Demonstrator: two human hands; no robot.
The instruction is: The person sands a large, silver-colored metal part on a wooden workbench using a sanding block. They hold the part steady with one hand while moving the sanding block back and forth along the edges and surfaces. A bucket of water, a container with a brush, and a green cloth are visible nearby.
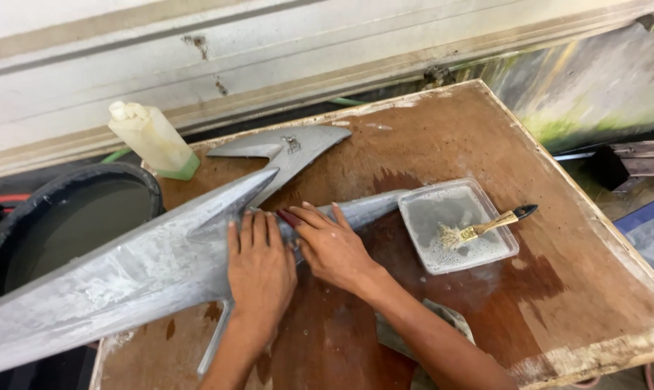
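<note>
Both hands lie flat, fingers spread, left hand (260,269) and right hand (334,249) pressing the long grey fish-shaped casting (146,267) on the tabletop (471,144) — looks stiff, bulky, dusty-slick, best gripped near the narrow tail.

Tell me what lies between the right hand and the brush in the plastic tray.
In the head view, the grey shark-shaped model's narrow end and the tray's near wall lie between the right hand and the brush.
</note>
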